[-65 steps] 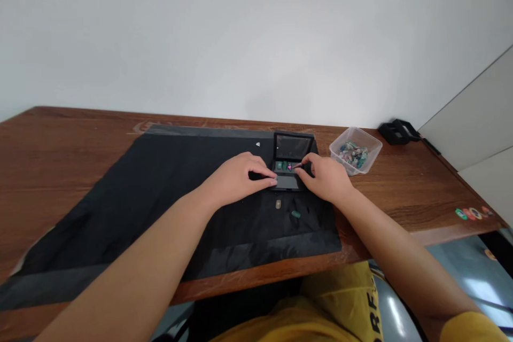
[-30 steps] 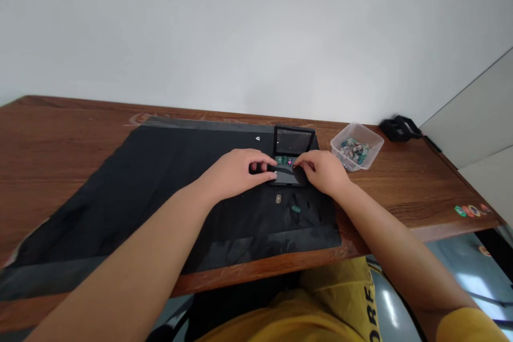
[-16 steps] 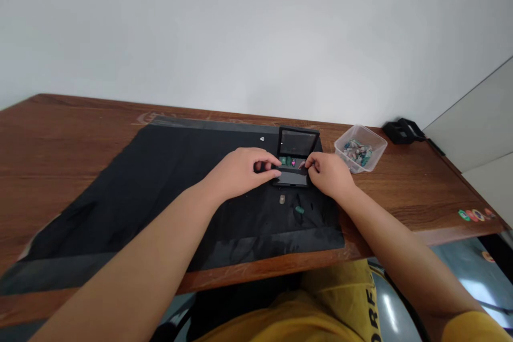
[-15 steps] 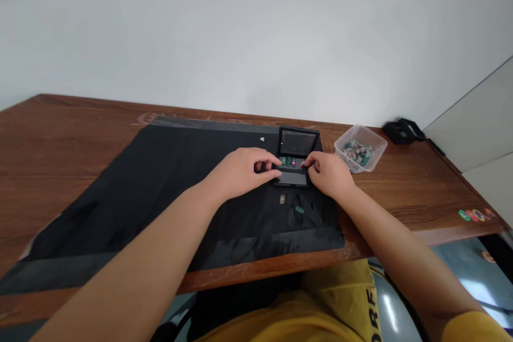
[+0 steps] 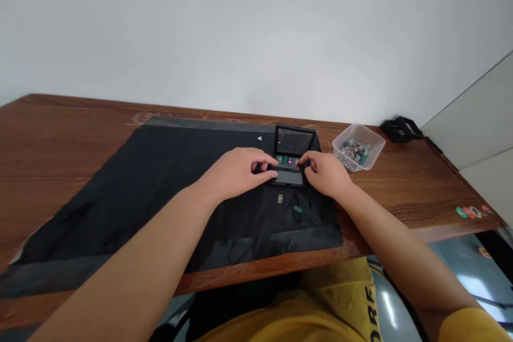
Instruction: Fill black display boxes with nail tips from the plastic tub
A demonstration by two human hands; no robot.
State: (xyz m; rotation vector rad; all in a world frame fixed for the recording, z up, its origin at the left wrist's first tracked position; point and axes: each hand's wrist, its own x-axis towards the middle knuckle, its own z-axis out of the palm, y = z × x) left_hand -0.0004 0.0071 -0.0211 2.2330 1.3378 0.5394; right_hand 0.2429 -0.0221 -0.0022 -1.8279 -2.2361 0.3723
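A small black box (image 5: pixel 289 178) with its clear-windowed lid (image 5: pixel 294 141) raised lies toward the right of the black mat (image 5: pixel 176 160). A row of small stones, green (image 5: pixel 284 160) and pink (image 5: pixel 290 162), fills its rear part; the front part shows a bare grey surface. My left hand (image 5: pixel 244 171) grips the box's left edge between thumb and index finger. At the right end of the row, the index fingertip of my right hand (image 5: pixel 326 171) touches a brownish-pink stone (image 5: pixel 296 163). The right thumb is apart from that finger, beside the box's right edge.
A pale stone (image 5: pixel 280 199) and a green stone (image 5: pixel 298 209) lie in front of the box, a small white piece (image 5: pixel 259 138) behind. Right of it stands a clear plastic tub (image 5: pixel 372 152) of mixed stones. A black container (image 5: pixel 402 130) is farther right; round stickers (image 5: pixel 468 212) mark the table edge.
The right index finger has shifted slightly, and the stone beneath it now sits upright in line with the row. The left hand keeps its hold on the box. The whole view moved slightly.
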